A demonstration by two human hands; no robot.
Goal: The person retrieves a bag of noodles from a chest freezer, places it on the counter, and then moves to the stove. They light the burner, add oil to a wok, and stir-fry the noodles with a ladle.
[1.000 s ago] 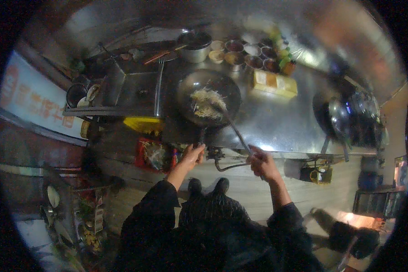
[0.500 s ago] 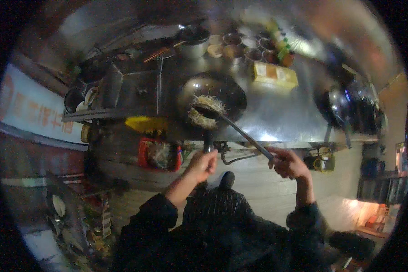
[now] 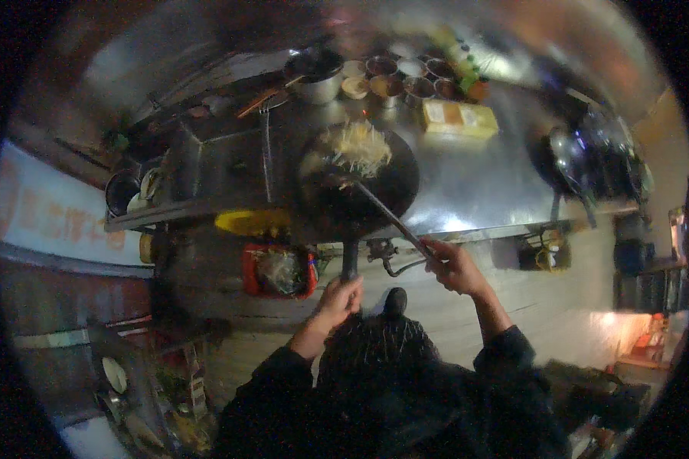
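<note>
My left hand (image 3: 341,300) is closed round the dark handle of a black wok (image 3: 341,213). Pale, thin strands that look like bean sprouts (image 3: 362,151) are bunched at the wok's far side, blurred and seemingly tossed up. A long-handled ladle (image 3: 394,219) slants into the pan from the right. Its shaft is gripped in my right hand (image 3: 453,265), while its head lies low in the wok and is hard to make out.
A yellow box (image 3: 459,119) stands on the steel counter (image 3: 467,183) right of the wok. Behind are several seasoning pots (image 3: 388,89) and a larger pot (image 3: 318,88). A red crate (image 3: 279,271) sits below at left; pans (image 3: 566,164) crowd the right end.
My left hand and the wok's handle have come slightly nearer to me. My right hand has shifted left with the ladle. The strands have moved from mid-wok to its far side.
</note>
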